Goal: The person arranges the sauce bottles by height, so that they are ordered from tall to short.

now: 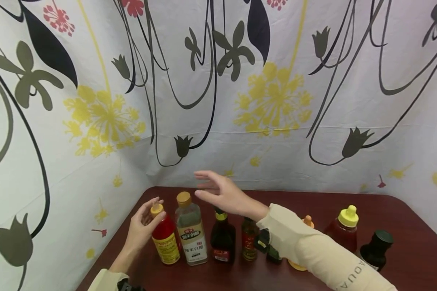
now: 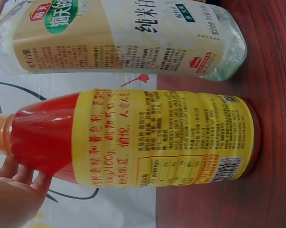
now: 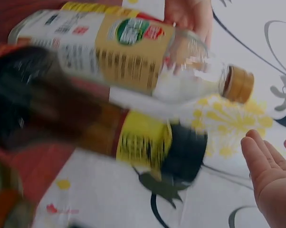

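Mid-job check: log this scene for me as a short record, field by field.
Left hand: fingers and thumb around the top of the red bottle
Right hand: raised, fingers extended, holding nothing
Beside red bottle: clear bottle, cap on
Next along: dark bottle with yellow neck band
Partly hidden by right sleeve: orange-tipped bottle
Surface: dark red table
Backdrop: patterned cloth

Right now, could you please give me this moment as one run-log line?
left hand: curved round top of red bottle | right hand: raised, holding nothing | clear bottle: upright beside red bottle
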Tool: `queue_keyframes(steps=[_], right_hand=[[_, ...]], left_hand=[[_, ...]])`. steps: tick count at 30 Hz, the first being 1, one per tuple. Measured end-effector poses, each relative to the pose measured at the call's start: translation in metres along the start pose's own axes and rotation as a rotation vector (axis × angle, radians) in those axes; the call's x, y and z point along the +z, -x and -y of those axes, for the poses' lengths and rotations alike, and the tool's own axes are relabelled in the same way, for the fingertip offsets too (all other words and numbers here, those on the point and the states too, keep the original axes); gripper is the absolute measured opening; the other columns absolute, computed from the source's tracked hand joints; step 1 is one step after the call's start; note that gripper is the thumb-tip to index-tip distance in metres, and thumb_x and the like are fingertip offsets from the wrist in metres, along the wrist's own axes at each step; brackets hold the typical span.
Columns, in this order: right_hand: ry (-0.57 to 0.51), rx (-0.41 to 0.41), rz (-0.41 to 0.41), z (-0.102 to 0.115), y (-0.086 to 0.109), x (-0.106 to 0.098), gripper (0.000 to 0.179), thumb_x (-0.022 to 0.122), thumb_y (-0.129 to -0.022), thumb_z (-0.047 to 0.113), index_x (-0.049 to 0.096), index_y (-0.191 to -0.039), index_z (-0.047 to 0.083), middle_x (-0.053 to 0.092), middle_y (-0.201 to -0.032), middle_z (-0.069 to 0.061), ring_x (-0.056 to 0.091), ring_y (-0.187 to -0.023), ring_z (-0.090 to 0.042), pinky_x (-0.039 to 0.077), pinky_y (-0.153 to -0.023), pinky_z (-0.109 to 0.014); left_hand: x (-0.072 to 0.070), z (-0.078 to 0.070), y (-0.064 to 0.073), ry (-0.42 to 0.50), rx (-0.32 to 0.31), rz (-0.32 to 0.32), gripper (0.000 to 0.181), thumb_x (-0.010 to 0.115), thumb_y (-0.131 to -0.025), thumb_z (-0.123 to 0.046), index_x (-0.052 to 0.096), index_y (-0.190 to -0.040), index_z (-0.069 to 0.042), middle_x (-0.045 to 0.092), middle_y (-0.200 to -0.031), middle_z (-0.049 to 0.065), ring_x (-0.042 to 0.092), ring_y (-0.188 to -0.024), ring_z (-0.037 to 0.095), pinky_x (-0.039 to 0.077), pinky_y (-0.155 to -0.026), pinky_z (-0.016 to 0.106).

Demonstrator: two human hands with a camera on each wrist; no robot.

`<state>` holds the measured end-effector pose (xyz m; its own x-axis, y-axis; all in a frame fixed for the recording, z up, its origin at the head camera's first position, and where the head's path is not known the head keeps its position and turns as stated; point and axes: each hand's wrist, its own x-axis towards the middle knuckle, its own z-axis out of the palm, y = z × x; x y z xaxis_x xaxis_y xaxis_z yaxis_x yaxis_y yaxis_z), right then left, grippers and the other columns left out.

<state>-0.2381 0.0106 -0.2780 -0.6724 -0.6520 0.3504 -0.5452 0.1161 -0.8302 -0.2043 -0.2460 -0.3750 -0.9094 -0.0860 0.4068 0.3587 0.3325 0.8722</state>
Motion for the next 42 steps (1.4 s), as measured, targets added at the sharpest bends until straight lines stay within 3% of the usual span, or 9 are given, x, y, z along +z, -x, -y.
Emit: queue_keyframes(steps=[9,17,22,27,29,33,38,40,42], right_hand=[[0.02,-0.032,-0.003,0.002,-0.012,0.024,0.048,0.057,-0.088,0.019,0.039,-0.132,0.013,0.04,-0.133,-0.003,0.046,-0.115,-0.018,0.041,-0.089,-0.024],[0.225,0.04,0.066,-0.001,-0.021,0.034,0.049,0.063,-0.083,0.018,0.044,-0.128,0.01,0.049,-0.123,-0.004,0.051,-0.108,-0.014,0.044,-0.081,-0.019],[0.33,0.041,0.092,-0.003,-0.023,0.038,0.044,0.064,-0.082,0.014,0.049,-0.123,0.01,0.055,-0.113,-0.003,0.055,-0.099,-0.011,0.045,-0.076,-0.016],[0.381,0.006,0.076,-0.005,-0.023,0.039,0.042,0.066,-0.08,0.013,0.052,-0.119,0.011,0.057,-0.11,-0.003,0.056,-0.094,-0.009,0.045,-0.074,-0.015],[0.405,-0.01,0.076,-0.006,-0.024,0.039,0.04,0.067,-0.079,0.013,0.053,-0.117,0.011,0.059,-0.107,-0.002,0.056,-0.092,-0.008,0.045,-0.073,-0.015],[0.443,-0.022,0.083,-0.006,-0.028,0.038,0.038,0.069,-0.077,0.014,0.057,-0.112,0.011,0.06,-0.102,-0.001,0.056,-0.089,-0.007,0.045,-0.073,-0.016],[0.446,-0.014,0.109,-0.006,-0.032,0.033,0.038,0.071,-0.075,0.015,0.059,-0.111,0.012,0.061,-0.101,0.001,0.055,-0.086,-0.007,0.045,-0.072,-0.017],[0.438,-0.015,0.126,-0.007,-0.034,0.031,0.038,0.071,-0.075,0.015,0.059,-0.111,0.012,0.061,-0.101,0.001,0.055,-0.086,-0.007,0.045,-0.072,-0.017],[0.43,-0.024,0.148,-0.007,-0.035,0.029,0.038,0.071,-0.075,0.016,0.059,-0.111,0.013,0.061,-0.102,0.002,0.055,-0.088,-0.006,0.045,-0.073,-0.017]], left_hand=[[-0.003,0.035,-0.006,0.114,0.117,0.01,0.039,0.059,-0.085,-0.013,0.05,-0.122,-0.007,0.059,-0.113,0.01,0.051,-0.108,0.012,0.04,-0.086,0.02],[-0.001,0.026,-0.005,0.025,0.058,-0.031,0.041,0.061,-0.084,-0.016,0.051,-0.123,-0.008,0.06,-0.111,0.014,0.054,-0.105,0.018,0.042,-0.088,0.04],[-0.009,0.104,-0.023,0.036,0.107,-0.006,0.048,0.062,-0.084,-0.013,0.047,-0.129,-0.015,0.06,-0.112,0.005,0.054,-0.105,0.017,0.045,-0.085,0.032],[-0.007,0.08,-0.015,0.05,0.084,0.004,0.05,0.063,-0.083,-0.023,0.046,-0.13,-0.013,0.06,-0.113,0.008,0.055,-0.104,0.015,0.045,-0.084,0.028],[-0.005,0.044,-0.006,0.071,0.069,-0.003,0.048,0.063,-0.083,-0.022,0.048,-0.127,-0.009,0.06,-0.111,0.012,0.056,-0.102,0.016,0.046,-0.083,0.029],[-0.006,0.078,-0.013,0.193,0.19,0.033,0.047,0.063,-0.083,-0.022,0.049,-0.127,-0.012,0.061,-0.11,0.008,0.056,-0.101,0.014,0.046,-0.081,0.026],[-0.005,0.055,-0.009,0.131,0.14,0.008,0.047,0.063,-0.083,-0.018,0.049,-0.127,-0.008,0.061,-0.109,0.011,0.057,-0.1,0.014,0.046,-0.079,0.022],[-0.004,0.025,-0.002,0.045,0.068,-0.024,0.047,0.063,-0.083,-0.02,0.05,-0.126,-0.009,0.061,-0.108,0.012,0.058,-0.098,0.013,0.046,-0.078,0.02],[-0.005,0.042,-0.005,0.087,0.096,-0.008,0.048,0.064,-0.082,-0.023,0.05,-0.126,-0.009,0.061,-0.109,0.011,0.057,-0.1,0.014,0.046,-0.081,0.024]])
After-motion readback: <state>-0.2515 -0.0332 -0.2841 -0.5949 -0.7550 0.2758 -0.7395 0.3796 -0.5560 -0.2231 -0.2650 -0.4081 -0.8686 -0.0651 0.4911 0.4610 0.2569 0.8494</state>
